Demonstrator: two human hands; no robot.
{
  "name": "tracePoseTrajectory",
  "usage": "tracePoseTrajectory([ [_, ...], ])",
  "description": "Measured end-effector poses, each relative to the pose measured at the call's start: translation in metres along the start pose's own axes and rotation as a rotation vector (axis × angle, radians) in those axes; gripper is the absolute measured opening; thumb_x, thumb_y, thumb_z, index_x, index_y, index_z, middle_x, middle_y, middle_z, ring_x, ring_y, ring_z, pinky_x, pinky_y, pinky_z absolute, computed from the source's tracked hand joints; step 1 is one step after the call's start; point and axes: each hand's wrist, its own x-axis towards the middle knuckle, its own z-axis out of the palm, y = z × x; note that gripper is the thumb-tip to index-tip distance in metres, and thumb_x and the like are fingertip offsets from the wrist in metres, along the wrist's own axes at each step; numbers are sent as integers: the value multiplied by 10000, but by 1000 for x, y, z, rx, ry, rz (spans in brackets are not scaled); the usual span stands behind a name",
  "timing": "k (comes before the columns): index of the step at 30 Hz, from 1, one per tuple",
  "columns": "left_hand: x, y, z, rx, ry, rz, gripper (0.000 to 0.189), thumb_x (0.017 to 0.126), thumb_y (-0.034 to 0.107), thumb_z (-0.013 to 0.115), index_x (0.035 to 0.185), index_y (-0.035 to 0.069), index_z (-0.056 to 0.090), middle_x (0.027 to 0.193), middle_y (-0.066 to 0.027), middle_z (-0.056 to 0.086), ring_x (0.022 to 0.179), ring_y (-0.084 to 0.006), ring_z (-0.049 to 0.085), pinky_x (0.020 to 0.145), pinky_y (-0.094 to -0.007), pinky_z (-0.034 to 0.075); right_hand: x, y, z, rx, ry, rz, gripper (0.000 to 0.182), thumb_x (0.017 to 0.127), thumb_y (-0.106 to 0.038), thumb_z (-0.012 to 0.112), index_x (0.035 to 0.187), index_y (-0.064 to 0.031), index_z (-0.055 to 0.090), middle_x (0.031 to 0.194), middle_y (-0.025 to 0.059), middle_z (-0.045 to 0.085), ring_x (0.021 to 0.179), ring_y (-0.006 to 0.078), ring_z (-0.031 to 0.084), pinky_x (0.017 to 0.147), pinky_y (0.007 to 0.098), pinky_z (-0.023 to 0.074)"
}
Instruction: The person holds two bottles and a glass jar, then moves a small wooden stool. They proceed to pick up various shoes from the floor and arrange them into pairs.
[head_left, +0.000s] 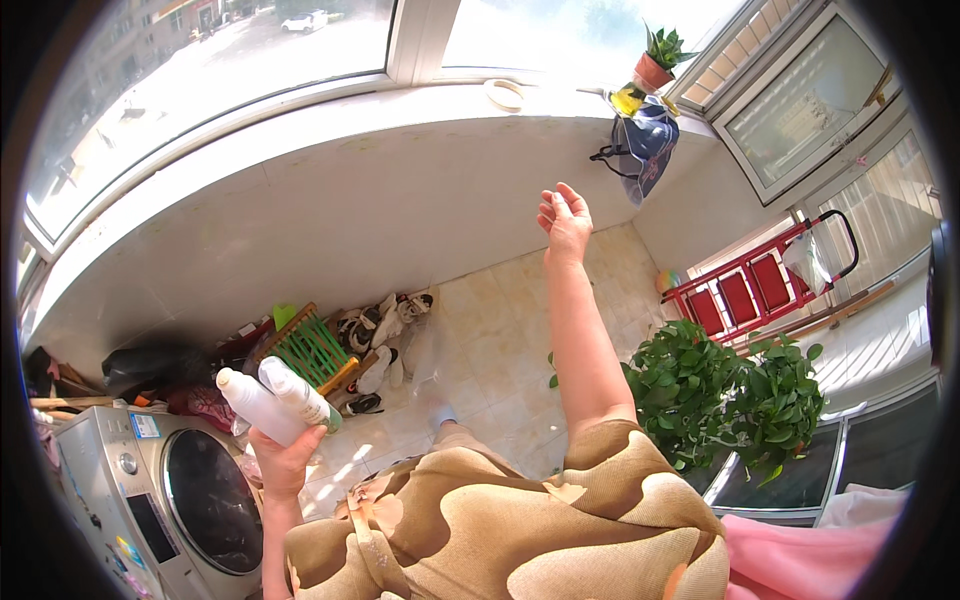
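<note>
My left hand (283, 459), at the lower left, grips two pale plastic bottles side by side. One is a white-pink bottle (259, 405) with a narrow cream tip; the other is a white bottle (298, 391) with a green lower end. Both lean up and to the left, beside the front-loading washing machine (135, 480). My right hand (565, 217) reaches out at the upper middle, fingers curled and bent towards the thumb. Whether anything small is between those fingers cannot be told. It is nearest to a dark blue bag (646, 142) hanging below the windowsill.
Shoes (379, 330) and a green slatted stool (311, 349) stand along the low wall. A leafy potted plant (720, 390) and a red folding stepladder (750, 292) are at the right. A succulent pot (652, 73) and a white ring (504, 95) sit on the windowsill.
</note>
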Motion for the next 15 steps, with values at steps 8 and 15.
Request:
tracePoseTrajectory([
  [8,60,-13,107,45,27,-16,375,681,3,757,1026,4,610,925,-43,645,845,-141,617,779,-292,494,214,-3,-11,-369,62,-307,623,714,-254,788,1195,22,503,1067,110,587,920,172,570,823,304,471],
  [15,84,-12,154,64,71,-68,362,671,12,762,1005,6,621,910,-40,654,814,-133,625,740,-283,509,350,-15,26,-755,52,-450,968,616,-409,831,1342,33,370,1296,225,470,1195,284,471,1001,363,374],
])
